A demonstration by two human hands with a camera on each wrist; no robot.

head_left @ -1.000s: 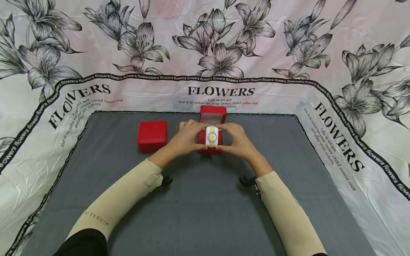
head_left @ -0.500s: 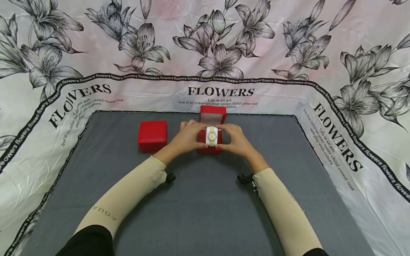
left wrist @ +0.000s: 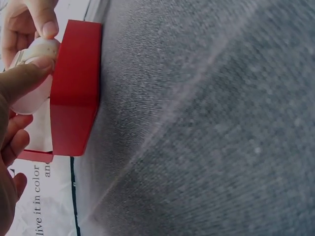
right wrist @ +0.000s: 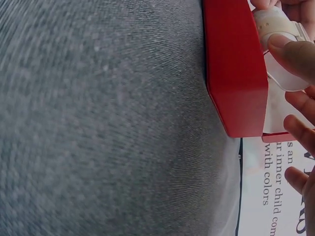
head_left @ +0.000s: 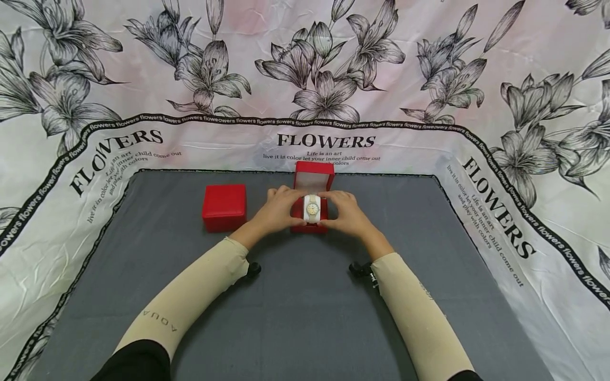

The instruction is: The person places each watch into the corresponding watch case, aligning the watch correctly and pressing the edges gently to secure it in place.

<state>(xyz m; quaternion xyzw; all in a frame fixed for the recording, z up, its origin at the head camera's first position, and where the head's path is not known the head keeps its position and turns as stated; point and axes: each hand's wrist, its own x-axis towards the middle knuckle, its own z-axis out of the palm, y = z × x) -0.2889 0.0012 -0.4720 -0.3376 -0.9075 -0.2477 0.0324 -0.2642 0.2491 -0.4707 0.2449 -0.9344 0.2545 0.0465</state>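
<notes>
A wristwatch (head_left: 312,209) with a pale strap and light dial is wrapped round a white cushion (left wrist: 33,101). My left hand (head_left: 278,210) pinches the cushion's left side between thumb and fingers, while my right hand (head_left: 347,214) pinches its right side in the same way. Both thumbs lie at the near end, beside the strap. Behind and around the cushion is a red watch box (head_left: 308,229), its lid (head_left: 314,168) raised and pale inside. In both wrist views the cushion sits at the box's opening, its lower part hidden by the red wall.
A second red box (head_left: 224,208), closed, stands on the grey cloth (head_left: 305,312) left of my left hand. A white cloth border (head_left: 329,142) with printed flowers and lettering surrounds the grey area at the back and sides.
The head view has shifted slightly, so everything appears a little lower. Both forearms have come slightly inward. The hands keep their pinch on the cushion with the watch, close over the box.
</notes>
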